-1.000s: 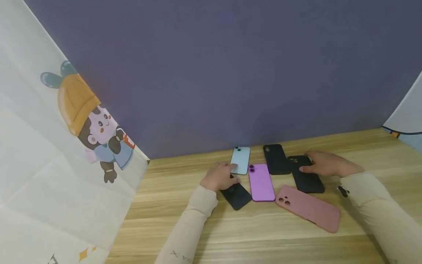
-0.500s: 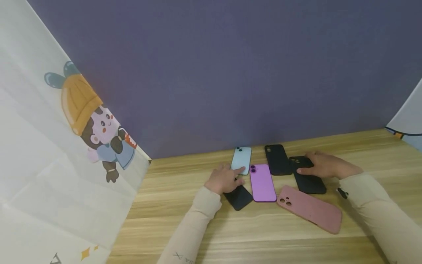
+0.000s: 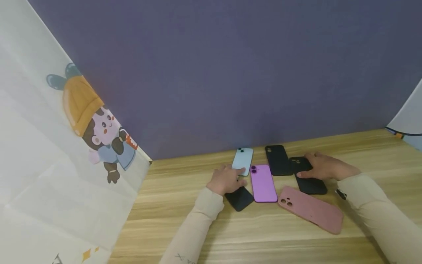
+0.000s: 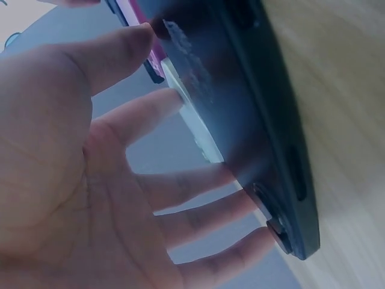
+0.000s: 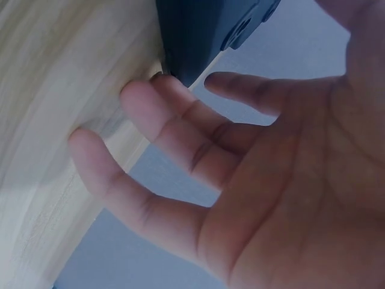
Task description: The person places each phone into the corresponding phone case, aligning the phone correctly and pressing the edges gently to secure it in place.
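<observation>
At the far left hangs a pale cloth (image 3: 49, 165) printed with a cartoon figure, its edge reaching the left end of the wooden table (image 3: 263, 234). A purple wall (image 3: 230, 73) closes the table's far edge.

The left hand (image 3: 225, 180) lies palm down over the upper part of a dark phone (image 3: 240, 198), near the middle of the table toward its far edge. The fingers are spread and nearly straight; in the left wrist view the fingertips (image 4: 157, 108) rest against the phone's face and pinch nothing. The forefinger reaches the lower edge of a light blue phone (image 3: 243, 160) just beyond. Beside these, to the right, lies a purple phone (image 3: 263, 183), camera end toward the wall.

Next comes a black case (image 3: 278, 160), lying free. The right hand (image 3: 324, 167) covers the right side of a second black case (image 3: 307, 176); its fingers are loosely spread, thumb on the case's face, the other fingertips (image 5: 139, 96) on the wood at the case's edge. Nearest the front edge lies a pink case (image 3: 311, 209), untouched.

Judged from this arrangement, each hand is placed to slide or lift its item. Clean handling calls for fingertips under one long edge before lifting, with the neighbouring phones left undisturbed.
</observation>
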A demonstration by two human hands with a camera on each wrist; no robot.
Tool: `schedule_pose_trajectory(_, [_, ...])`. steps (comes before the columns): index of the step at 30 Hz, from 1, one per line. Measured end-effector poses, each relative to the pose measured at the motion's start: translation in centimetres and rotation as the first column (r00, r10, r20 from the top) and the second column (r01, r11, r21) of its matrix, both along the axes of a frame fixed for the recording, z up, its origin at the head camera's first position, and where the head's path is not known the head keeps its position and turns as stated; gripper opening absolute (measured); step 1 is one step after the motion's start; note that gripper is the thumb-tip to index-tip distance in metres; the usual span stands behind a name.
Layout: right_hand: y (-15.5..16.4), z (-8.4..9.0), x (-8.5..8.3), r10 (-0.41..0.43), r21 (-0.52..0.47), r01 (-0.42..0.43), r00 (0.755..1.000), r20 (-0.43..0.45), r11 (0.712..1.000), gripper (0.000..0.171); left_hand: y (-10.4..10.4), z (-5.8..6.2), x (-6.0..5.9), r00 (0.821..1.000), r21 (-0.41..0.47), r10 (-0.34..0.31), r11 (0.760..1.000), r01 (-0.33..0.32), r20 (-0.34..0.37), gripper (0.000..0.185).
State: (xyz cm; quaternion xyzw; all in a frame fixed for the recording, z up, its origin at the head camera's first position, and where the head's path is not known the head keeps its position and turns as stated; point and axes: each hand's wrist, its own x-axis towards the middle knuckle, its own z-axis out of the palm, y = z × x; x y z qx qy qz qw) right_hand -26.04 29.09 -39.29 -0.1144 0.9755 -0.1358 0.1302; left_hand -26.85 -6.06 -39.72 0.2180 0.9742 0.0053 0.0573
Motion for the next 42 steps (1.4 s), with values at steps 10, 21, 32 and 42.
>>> schedule_pose_trajectory(10, [-0.3,-0.3,0.7,-0.030,-0.009,0.030,1.000,-0.006,0.999,0.114,1.2,0.0,-0.5,0.997,0.049,0.004,0.999,0.000,-0.079,0.044])
schedule_pose_trajectory(21, [-1.3,0.0,0.6,-0.075,-0.006,0.075,0.997,0.013,0.997,0.114,2.4,1.4,-1.4,0.993,0.131,0.103,0.987,-0.095,-0.056,0.031])
schedule_pose_trajectory(32, [-1.3,0.0,1.1,-0.063,0.023,0.063,0.998,-0.006,0.998,0.106,4.5,0.8,-2.2,0.973,0.068,0.189,0.981,-0.181,-0.133,0.031])
schedule_pose_trajectory(42, [-1.3,-0.3,0.9,-0.051,0.038,0.051,0.999,-0.014,0.998,0.107,5.3,-0.2,-2.6,0.958,-0.007,0.214,0.976,-0.220,-0.192,0.025])
